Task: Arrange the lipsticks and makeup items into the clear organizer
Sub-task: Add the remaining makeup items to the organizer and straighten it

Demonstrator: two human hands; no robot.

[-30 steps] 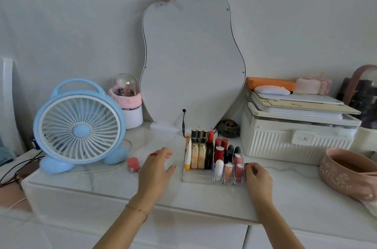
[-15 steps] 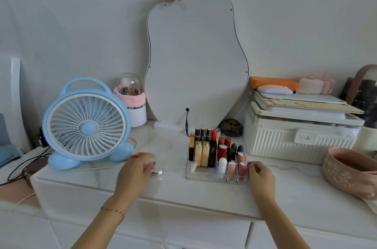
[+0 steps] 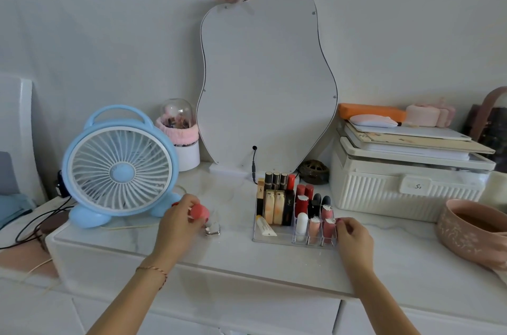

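On the white marble-topped dresser (image 3: 247,252), the left hand (image 3: 179,220) pinches a small round red makeup pot (image 3: 199,211) beside a silver heart-shaped item (image 3: 212,229). The right hand (image 3: 354,236) has its fingers curled against the front right corner of the clear acrylic organizer (image 3: 274,238) of lipsticks.

White marble-patterned worktop (image 3: 274,260), drawers below its front edge. Standing directly on it, left to right: blue desk fan (image 3: 120,167) on two rounded feet; white cup (image 3: 187,153) capped by a clear dome, behind the fan; small silver heart-shaped item (image 3: 212,230) near the front; pear-shaped mirror (image 3: 267,82) on a clear base at the back; clear organizer (image 3: 277,238) filled with upright lipsticks; dark woven ball (image 3: 314,171); ribbed cream storage box (image 3: 406,186); pink bowl (image 3: 472,233) at the right edge.
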